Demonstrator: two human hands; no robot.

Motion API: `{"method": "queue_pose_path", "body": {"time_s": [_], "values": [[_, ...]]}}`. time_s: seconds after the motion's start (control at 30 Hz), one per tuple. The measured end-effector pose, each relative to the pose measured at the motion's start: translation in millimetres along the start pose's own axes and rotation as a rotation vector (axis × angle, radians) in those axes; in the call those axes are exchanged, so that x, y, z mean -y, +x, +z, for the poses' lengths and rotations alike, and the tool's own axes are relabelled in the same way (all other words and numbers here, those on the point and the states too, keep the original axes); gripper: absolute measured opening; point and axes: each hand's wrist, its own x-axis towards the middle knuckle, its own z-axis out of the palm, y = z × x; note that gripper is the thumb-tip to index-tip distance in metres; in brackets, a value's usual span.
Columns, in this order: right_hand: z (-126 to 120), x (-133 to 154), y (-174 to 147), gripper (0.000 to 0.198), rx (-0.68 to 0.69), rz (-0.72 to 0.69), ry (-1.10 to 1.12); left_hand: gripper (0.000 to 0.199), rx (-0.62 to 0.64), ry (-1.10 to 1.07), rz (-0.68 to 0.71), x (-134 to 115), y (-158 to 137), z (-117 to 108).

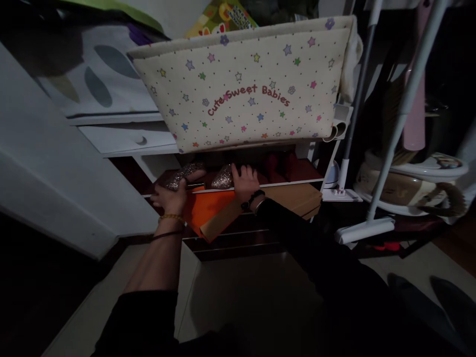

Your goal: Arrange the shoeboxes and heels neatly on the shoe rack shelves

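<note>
A pair of glittery high-heeled shoes lies on the dark red shelf (pixel 312 172) of a low rack. My left hand (pixel 171 198) is closed around the left glittery shoe (pixel 182 176), with the thumb along its near side. My right hand (pixel 246 184) grips the right glittery shoe (pixel 223 177) at its right side; its fingertips are partly hidden. Red shoes (pixel 271 166) stand in shadow to the right of that hand. Just below both hands are an orange panel (pixel 211 206) and a brown cardboard box (pixel 292 198), which slant out from the rack.
A star-patterned fabric bin (pixel 245 111) overhangs the shelf closely. On the left is a white drawer (pixel 130 139). To the right stand a flat mop (pixel 342 194), a white roller-headed mop (pixel 366 230) and a beige-brown basin-like item (pixel 394 186). Slippers (pixel 420 302) lie on the tiled floor.
</note>
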Motion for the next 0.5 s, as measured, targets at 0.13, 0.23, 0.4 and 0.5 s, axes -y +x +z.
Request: {"method": "queue_pose_path", "body": {"time_s": [0.13, 0.23, 0.4, 0.5], "values": [[-38, -31, -38, 0.062, -0.197, -0.145, 0.042, 0.099, -0.071, -0.060, 0.241, -2, -28, -8], [-65, -84, -49, 0.071, -0.409, 0.081, 0.167, 0.071, -0.119, -0.122, 0.582, -14, -58, 2], [-71, -155, -23, 0.084, -0.431, 0.475, 0.461, 0.042, 0.190, -0.243, 0.937, -73, -127, 66], [-68, -160, -10, 0.077, -0.258, 0.479, 0.514, 0.068, 0.368, -0.221, 0.894, -112, -155, 111]]}}
